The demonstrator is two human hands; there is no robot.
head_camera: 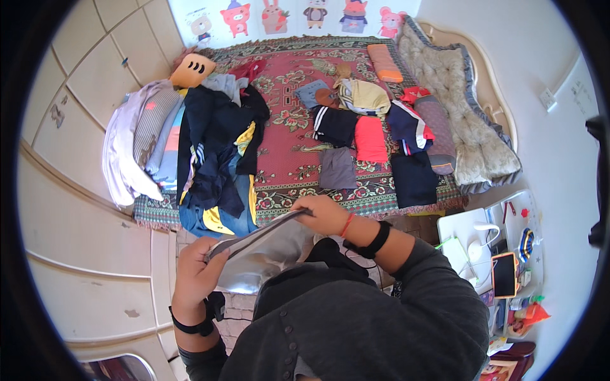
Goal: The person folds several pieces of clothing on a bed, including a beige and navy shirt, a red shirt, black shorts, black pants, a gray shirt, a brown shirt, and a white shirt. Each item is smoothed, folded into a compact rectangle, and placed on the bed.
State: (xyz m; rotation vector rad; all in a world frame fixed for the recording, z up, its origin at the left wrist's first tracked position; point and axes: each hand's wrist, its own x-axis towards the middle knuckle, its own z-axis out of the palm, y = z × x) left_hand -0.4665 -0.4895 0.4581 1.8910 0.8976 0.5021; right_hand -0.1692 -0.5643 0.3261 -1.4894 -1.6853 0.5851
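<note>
Between my two hands a light grey, shiny piece of fabric [267,262] is stretched by its dark-edged top and hangs down in front of my body. My left hand [198,266] pinches the edge at the left, thumb on top. Higher and to the right, my right hand [319,214] grips the other end of that edge. Beyond my hands lies the bed with its patterned red cover [286,157]. A loose heap of dark clothes [214,114] is on its left part. Folded garments sit to the right, among them a grey one [337,169], a red one [371,139] and a black one [413,180].
Stacked clothes [128,138] lie at the bed's left edge, beside cream wardrobe doors [90,200]. A purple bolster [434,135] and a quilted cushion [467,124] line the right side. At the lower right, a white desk [452,224] holds a lamp [476,247] and a tablet [504,275].
</note>
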